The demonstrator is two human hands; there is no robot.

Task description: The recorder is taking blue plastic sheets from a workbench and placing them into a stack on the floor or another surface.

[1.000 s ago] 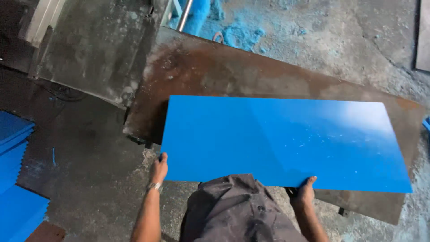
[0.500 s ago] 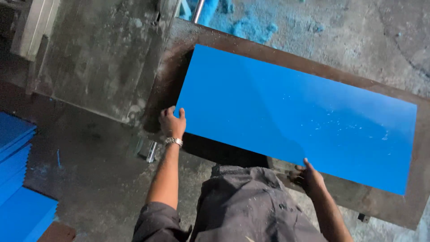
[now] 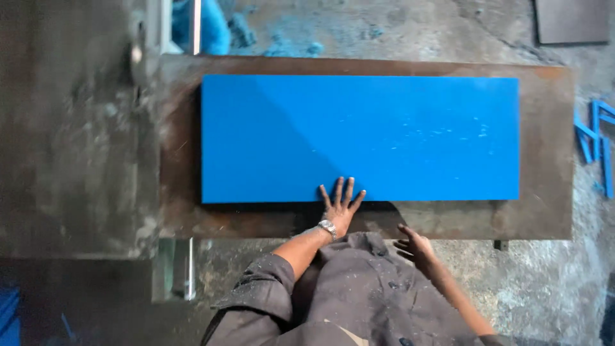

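My left hand (image 3: 340, 206) has its fingers (image 3: 338, 190) spread flat on the near edge of the blue rectangular panel (image 3: 359, 138). My right hand (image 3: 415, 245) hovers just off it, fingers loosely apart, holding nothing. The panel lies flat along the rusty brown worktop (image 3: 544, 211); blue strips (image 3: 596, 147) lie on the floor to the right.

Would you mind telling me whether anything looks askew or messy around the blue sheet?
The blue sheet lies square on the rusty plate. Blue strips lie scattered on the floor at right, and blue debris beyond.
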